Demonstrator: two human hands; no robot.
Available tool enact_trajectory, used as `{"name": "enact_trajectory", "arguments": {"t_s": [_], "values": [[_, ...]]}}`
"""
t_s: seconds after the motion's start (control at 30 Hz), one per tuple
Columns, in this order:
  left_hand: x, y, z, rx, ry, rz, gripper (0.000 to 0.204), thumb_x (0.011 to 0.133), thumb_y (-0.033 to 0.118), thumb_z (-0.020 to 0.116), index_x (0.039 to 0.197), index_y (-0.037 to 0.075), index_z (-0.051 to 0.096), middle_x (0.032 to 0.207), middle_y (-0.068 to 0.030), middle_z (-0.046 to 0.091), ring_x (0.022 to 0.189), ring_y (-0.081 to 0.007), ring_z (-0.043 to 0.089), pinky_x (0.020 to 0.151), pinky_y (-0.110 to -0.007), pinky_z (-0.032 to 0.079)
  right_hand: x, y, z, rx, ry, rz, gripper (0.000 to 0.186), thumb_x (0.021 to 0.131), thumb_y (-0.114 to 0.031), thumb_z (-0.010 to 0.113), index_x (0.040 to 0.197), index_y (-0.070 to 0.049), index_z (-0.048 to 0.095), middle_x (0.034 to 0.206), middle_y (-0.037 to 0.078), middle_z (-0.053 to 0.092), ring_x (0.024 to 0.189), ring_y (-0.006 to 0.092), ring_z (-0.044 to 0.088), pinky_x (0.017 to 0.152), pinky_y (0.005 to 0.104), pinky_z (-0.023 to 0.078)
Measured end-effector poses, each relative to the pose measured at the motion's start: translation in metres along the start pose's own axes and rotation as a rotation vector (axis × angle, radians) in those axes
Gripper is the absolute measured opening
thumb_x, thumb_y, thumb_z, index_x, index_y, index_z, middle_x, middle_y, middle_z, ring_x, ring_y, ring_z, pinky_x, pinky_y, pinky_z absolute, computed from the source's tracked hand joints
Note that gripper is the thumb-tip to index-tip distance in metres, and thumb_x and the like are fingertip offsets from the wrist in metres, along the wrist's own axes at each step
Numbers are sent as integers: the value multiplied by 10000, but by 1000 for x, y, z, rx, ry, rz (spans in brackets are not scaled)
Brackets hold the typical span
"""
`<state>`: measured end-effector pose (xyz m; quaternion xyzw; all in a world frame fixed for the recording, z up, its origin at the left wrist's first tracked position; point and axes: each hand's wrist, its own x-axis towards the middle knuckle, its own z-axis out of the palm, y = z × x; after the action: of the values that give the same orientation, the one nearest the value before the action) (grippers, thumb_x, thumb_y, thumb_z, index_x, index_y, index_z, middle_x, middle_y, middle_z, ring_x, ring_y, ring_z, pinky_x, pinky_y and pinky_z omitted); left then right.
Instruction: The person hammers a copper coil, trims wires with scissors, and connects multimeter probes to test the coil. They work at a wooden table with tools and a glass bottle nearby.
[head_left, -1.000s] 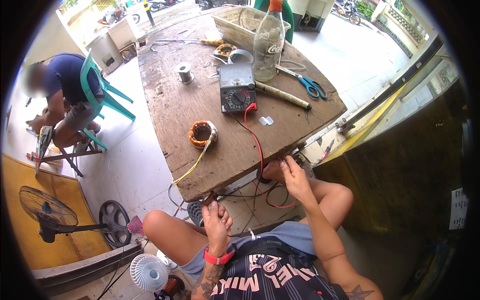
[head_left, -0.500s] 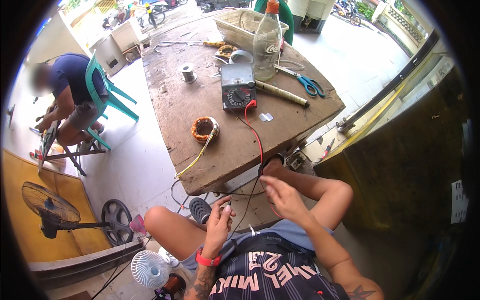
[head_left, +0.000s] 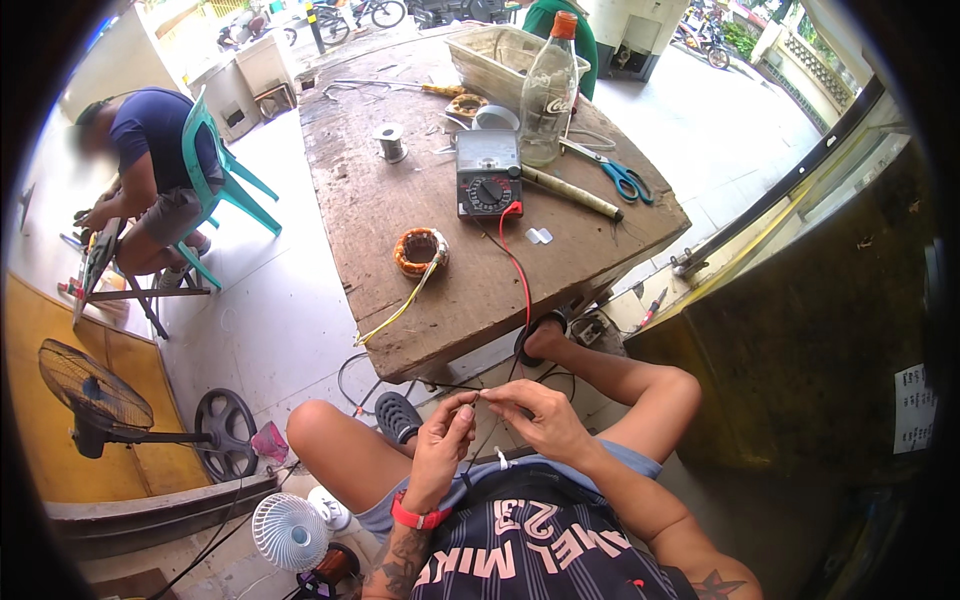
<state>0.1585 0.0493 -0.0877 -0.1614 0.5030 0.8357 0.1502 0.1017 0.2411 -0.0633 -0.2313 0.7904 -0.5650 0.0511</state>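
Note:
Above my lap, my left hand (head_left: 443,450) and my right hand (head_left: 545,418) meet at the fingertips. The left one pinches a thin dark piece that looks like a black test probe, mostly hidden by the fingers. Thumb and forefinger of the right are pressed together at its end; what they hold is too small to make out. An analog multimeter (head_left: 489,178) stands on the wooden table, with a red lead (head_left: 527,285) running down over the edge towards my right hand. Nearer me on the table lies a ring-shaped copper-wound stator (head_left: 418,253) with yellow and white wires.
On the wooden table (head_left: 400,325) are a glass bottle (head_left: 549,95), blue-handled scissors (head_left: 627,180), a solder spool (head_left: 390,144), a rod (head_left: 572,193) and a plastic basin (head_left: 490,52). A person (head_left: 160,150) sits at the left. Fans (head_left: 289,532) stand on the floor.
My hands have come together: the right hand moved left and down, and its fingertips now touch those of my left. The view has shifted slightly, with the table appearing a little further right.

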Motion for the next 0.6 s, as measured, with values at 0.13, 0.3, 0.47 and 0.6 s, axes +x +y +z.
{"name": "enact_trajectory", "arguments": {"t_s": [0.13, 0.3, 0.47, 0.6], "values": [[1, 3, 0, -3, 5, 22, 323, 1082, 276, 595, 1354, 102, 614, 834, 47, 556, 624, 2, 419, 515, -162, 303, 0, -4, 0, -37, -50, -12, 247, 935, -10, 714, 1179, -42, 739, 1061, 122, 743, 931, 260, 728, 813, 343, 581], [-1, 10, 0, 25, -43, -17, 322, 1095, 285, 569, 1370, 118, 584, 853, 48, 559, 672, -2, 444, 539, -160, 318, -1, -5, 4, -67, -21, -15, 230, 937, -27, 714, 1165, -43, 741, 1085, 128, 744, 941, 281, 730, 815, 360, 578], [2, 10, 4, 47, -77, -52, 319, 1119, 296, 509, 1402, 153, 481, 880, 41, 554, 656, -22, 437, 556, -165, 323, -3, -4, 8, -111, -17, 27, 264, 958, -60, 693, 1221, -52, 712, 1059, 148, 732, 939, 297, 727, 819, 375, 576], [9, 10, 1, 52, -96, -55, 292, 1123, 324, 493, 1380, 188, 471, 809, 65, 459, 588, -27, 354, 507, -180, 283, -2, -5, 7, -128, -90, 50, 376, 981, -62, 621, 1355, -102, 635, 1063, 154, 693, 922, 338, 709, 794, 412, 583]]}}
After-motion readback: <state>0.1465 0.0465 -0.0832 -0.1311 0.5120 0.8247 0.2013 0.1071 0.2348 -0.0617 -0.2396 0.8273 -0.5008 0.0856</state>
